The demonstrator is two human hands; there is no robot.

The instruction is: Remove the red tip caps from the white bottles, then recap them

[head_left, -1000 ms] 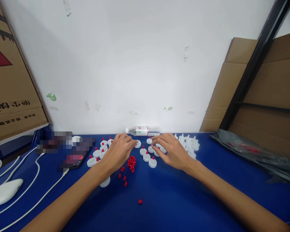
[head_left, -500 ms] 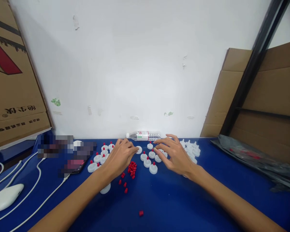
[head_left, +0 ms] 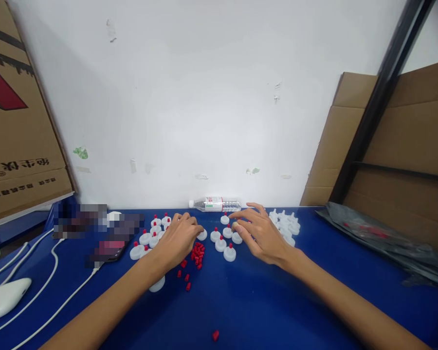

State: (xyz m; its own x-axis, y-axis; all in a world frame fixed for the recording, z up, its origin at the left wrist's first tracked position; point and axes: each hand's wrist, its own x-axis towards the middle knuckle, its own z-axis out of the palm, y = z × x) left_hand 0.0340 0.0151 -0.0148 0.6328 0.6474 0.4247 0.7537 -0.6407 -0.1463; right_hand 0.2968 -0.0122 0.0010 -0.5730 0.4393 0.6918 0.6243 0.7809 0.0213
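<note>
My left hand (head_left: 177, 238) rests on the blue table (head_left: 263, 301), fingers curled, its fingertips pinching a white round cap (head_left: 202, 235). Just below it lies a small heap of red plugs (head_left: 197, 252). My right hand (head_left: 260, 232) hovers with fingers spread over white caps; its thumb touches one white cap (head_left: 236, 237). Between the hands stand white caps with red plugs fitted (head_left: 229, 253). More plugged caps (head_left: 148, 235) sit left of my left hand. Plain white caps (head_left: 286, 222) are piled right of my right hand.
A clear water bottle (head_left: 215, 204) lies against the white wall. A phone (head_left: 111, 249), white cables (head_left: 54, 291) and a white charger (head_left: 5, 299) are at the left. Cardboard boxes (head_left: 18, 121) stand at both sides, a dark plastic bag (head_left: 383, 238) at the right. One red plug (head_left: 215, 335) lies near me.
My right hand lifted and spread its fingers, then came down on a cap by the thumb. My left hand pulled its white cap slightly back toward me. The view tilted a little.
</note>
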